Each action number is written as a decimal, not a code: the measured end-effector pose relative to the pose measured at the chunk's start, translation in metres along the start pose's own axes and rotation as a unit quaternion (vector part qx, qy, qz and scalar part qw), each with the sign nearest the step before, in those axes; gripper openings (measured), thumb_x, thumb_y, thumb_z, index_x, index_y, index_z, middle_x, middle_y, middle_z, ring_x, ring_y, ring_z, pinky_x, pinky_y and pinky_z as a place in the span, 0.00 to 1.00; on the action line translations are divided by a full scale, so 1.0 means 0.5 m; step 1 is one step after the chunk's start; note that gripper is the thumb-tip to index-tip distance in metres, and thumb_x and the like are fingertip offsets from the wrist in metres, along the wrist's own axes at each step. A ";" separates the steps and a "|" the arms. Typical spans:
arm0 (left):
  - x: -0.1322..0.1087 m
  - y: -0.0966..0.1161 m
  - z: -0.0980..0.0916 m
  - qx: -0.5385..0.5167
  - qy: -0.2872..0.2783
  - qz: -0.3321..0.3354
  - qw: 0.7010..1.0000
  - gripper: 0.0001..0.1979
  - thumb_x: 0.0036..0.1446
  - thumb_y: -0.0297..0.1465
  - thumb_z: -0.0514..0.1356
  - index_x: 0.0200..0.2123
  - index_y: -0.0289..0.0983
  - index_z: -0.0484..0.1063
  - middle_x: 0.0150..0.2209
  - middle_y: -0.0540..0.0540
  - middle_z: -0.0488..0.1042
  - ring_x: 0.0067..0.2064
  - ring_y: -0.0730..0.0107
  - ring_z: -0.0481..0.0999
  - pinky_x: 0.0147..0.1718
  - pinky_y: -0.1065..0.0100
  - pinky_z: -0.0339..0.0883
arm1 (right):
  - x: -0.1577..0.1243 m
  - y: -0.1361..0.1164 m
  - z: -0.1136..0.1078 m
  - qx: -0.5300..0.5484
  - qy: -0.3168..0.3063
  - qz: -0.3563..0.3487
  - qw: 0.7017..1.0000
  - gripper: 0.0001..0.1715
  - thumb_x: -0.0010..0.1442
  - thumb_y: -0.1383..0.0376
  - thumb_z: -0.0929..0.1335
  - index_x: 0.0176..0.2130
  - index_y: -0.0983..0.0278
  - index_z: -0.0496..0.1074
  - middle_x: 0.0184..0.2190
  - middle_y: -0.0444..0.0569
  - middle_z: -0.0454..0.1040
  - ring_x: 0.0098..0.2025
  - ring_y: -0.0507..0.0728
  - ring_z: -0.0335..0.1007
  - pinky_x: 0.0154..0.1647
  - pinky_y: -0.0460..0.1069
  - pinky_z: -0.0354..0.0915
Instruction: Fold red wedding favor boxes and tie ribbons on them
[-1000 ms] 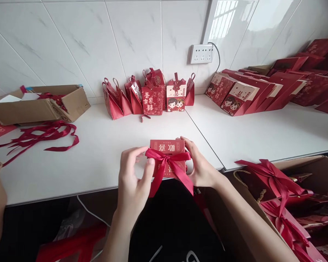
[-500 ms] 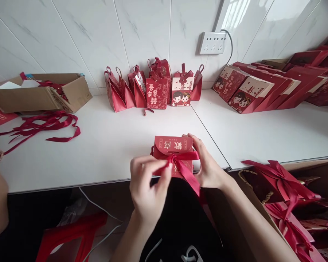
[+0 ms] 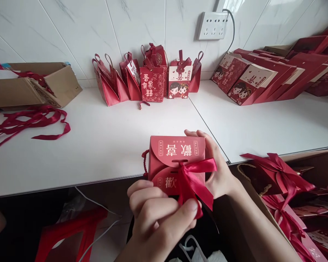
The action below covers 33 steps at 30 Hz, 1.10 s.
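Note:
A red gift box [image 3: 161, 167] with pale characters on its flaps is held up at the table's front edge. My right hand [image 3: 217, 167] grips its right side, with fingers behind it. A red satin ribbon [image 3: 198, 176] is tied at the front slot, its loop and tail hanging to the right. My left hand [image 3: 161, 218] is closed in front of the box, pinching a ribbon end between thumb and fingers. A dark red cord handle [image 3: 145, 162] sticks out on the box's left side.
Several small red gift bags [image 3: 153, 83] stand along the tiled wall, and more red bags [image 3: 257, 80] are stacked at right. Loose ribbons [image 3: 35, 122] lie by a cardboard box [image 3: 16, 91]. At lower right, a carton [image 3: 319, 156] holds ribboned boxes. A red stool [image 3: 71, 225] is below.
The box has come closer and tilted up to show more of its front. My left hand has moved down and right, drawing the ribbon end downward. Another person's arm at left has pulled back.

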State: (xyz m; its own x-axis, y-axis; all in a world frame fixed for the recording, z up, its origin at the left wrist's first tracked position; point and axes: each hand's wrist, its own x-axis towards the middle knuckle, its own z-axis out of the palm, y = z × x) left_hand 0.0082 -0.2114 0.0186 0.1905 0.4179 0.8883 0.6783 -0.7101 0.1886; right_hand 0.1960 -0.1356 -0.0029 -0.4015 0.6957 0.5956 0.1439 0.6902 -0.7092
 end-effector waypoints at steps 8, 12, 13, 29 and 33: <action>0.001 0.032 -0.039 0.000 -0.092 -0.058 0.994 0.15 0.49 0.26 0.66 0.41 0.46 0.73 0.22 0.52 0.70 0.30 0.68 0.69 0.38 0.58 0.65 | 0.003 -0.027 -0.008 -0.023 -0.001 -0.003 1.000 0.59 0.46 0.60 0.75 0.66 0.52 0.42 0.62 0.53 0.54 0.64 0.70 0.52 0.63 0.68 0.54; 0.008 0.034 -0.040 0.003 -0.099 -0.059 0.993 0.17 0.50 0.26 0.64 0.44 0.46 0.72 0.22 0.52 0.72 0.29 0.66 0.69 0.35 0.56 0.65 | 0.005 -0.028 -0.008 -0.015 -0.010 0.003 1.000 0.58 0.46 0.59 0.75 0.66 0.51 0.42 0.63 0.53 0.54 0.64 0.70 0.52 0.62 0.69 0.55; 0.009 0.034 -0.040 0.002 -0.099 -0.062 0.993 0.17 0.51 0.27 0.64 0.45 0.46 0.72 0.21 0.52 0.72 0.28 0.66 0.69 0.34 0.56 0.65 | 0.005 -0.028 -0.008 -0.013 -0.012 0.006 1.000 0.58 0.46 0.59 0.75 0.65 0.51 0.42 0.63 0.53 0.54 0.64 0.71 0.52 0.62 0.69 0.56; 0.034 0.043 -0.038 -0.021 -0.070 -0.069 0.995 0.13 0.49 0.19 0.62 0.37 0.40 0.74 0.23 0.54 0.71 0.29 0.72 0.69 0.35 0.62 0.66 | 0.007 -0.030 -0.005 0.023 0.007 -0.028 0.999 0.60 0.43 0.66 0.75 0.66 0.53 0.44 0.63 0.52 0.54 0.64 0.68 0.51 0.64 0.66 0.53; 0.036 0.046 -0.038 -0.037 -0.054 -0.092 0.994 0.13 0.49 0.18 0.62 0.36 0.39 0.74 0.23 0.55 0.71 0.29 0.73 0.68 0.34 0.62 0.65 | 0.007 -0.033 -0.005 0.028 0.010 -0.024 0.999 0.60 0.43 0.68 0.74 0.66 0.53 0.45 0.62 0.52 0.55 0.64 0.68 0.51 0.65 0.65 0.53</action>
State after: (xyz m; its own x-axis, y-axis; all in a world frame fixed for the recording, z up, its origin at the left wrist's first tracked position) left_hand 0.0137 -0.2309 0.0468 0.1459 0.5996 0.7869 0.6555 -0.6543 0.3771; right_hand 0.1944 -0.1438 0.0118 -0.3880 0.6658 0.6372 0.0729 0.7114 -0.6990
